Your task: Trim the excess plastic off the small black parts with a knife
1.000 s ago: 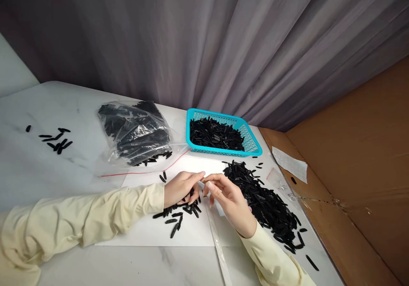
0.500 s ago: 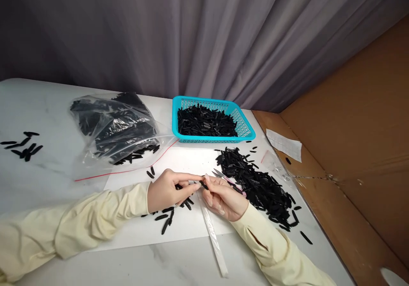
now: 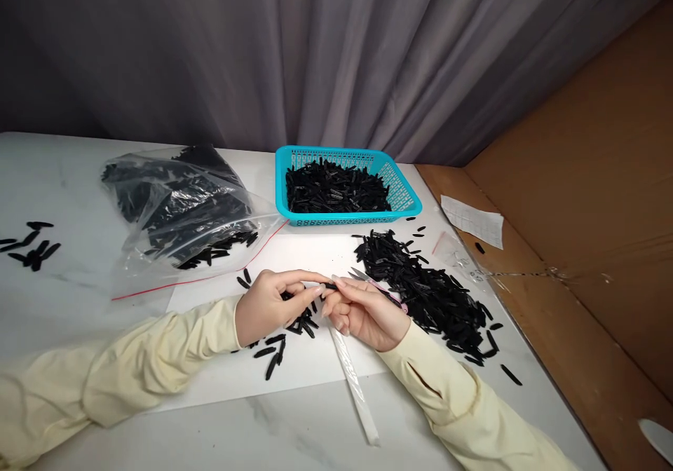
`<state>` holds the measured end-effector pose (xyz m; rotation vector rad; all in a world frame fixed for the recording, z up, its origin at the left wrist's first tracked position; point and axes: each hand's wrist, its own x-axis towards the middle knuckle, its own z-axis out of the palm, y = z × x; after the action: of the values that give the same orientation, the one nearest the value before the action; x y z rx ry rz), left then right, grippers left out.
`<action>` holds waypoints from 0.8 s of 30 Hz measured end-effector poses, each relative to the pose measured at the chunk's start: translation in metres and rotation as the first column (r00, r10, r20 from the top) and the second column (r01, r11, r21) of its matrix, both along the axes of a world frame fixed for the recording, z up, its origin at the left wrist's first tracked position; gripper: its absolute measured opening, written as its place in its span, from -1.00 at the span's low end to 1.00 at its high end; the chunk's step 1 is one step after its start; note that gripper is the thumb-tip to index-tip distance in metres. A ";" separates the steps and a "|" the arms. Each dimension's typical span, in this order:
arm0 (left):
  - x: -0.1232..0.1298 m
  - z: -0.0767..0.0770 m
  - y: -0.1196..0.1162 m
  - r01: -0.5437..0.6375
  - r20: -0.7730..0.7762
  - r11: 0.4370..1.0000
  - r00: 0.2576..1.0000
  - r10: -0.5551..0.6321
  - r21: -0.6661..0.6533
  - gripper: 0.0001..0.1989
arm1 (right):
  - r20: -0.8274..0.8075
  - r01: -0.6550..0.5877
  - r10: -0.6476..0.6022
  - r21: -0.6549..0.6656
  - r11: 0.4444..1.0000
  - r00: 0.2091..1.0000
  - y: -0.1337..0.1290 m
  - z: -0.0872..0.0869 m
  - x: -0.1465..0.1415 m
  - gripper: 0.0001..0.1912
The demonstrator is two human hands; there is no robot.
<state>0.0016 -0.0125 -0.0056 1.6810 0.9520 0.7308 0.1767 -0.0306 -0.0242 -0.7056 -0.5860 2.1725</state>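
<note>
Between the fingertips of both hands is a small, slim black piece [image 3: 329,286], its exact kind unclear. My left hand [image 3: 273,305] pinches its left end, and my right hand [image 3: 368,310] pinches the other end. Several similar black pieces [image 3: 302,324] lie under and beside my left hand on a white sheet [image 3: 210,380]. Beyond my right hand, scissors with pink handles [image 3: 374,283] rest against a large heap of the black pieces [image 3: 425,292]. A narrow white wrapped strip [image 3: 351,380] runs from beneath my hands toward the front.
A blue plastic basket [image 3: 341,216] full of black pieces stands at the back. Left of it lies a clear zip bag [image 3: 184,205] of the same pieces. More loose ones [image 3: 34,254] are at the far left. Cardboard [image 3: 589,176] borders the table's right side, with a paper slip [image 3: 473,220] there.
The black piece has turned from slanting to nearly level between my fingertips. My right fingers have curled in more. The view has shifted slightly.
</note>
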 end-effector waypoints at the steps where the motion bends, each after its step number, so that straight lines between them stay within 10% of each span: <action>1: 0.000 0.000 0.000 0.001 -0.002 1.000 1.000 -0.001 -0.001 -0.68 | -0.006 0.004 -0.004 0.010 1.000 1.000 0.000 0.000 0.000 -0.77; 24: -0.002 0.001 -0.002 -0.019 0.013 1.000 1.000 0.019 -0.006 -0.65 | 0.058 0.157 -0.160 0.048 0.986 0.985 -0.005 0.003 -0.005 -0.85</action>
<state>-0.0001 -0.0140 -0.0041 1.6621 0.9613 0.7499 0.1713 -0.0352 -0.0212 -0.7719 -0.5867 1.9913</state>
